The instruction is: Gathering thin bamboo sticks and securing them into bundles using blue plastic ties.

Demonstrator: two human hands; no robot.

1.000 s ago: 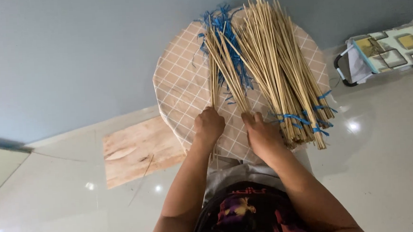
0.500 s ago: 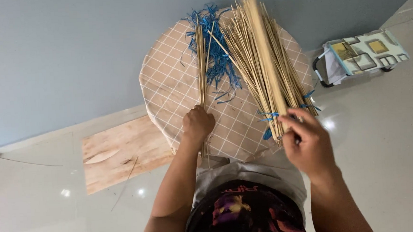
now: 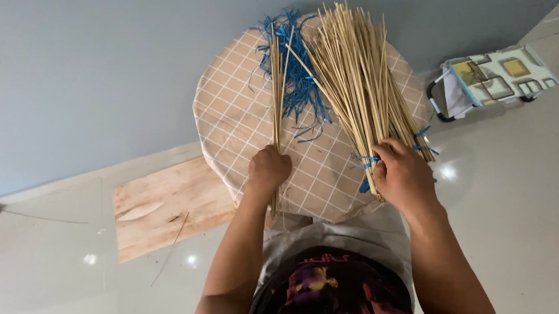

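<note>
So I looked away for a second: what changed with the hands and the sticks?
The right hand carried its small batch of sticks rightward, off the table's middle, and now rests on the near end of the big stick pile. The left hand kept gripping its thin bundle; the blue strips and round table stayed put.

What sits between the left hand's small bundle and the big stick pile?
Only loose blue strips lie on the table between the small bundle in the left hand and the big pile under the right hand.
</note>
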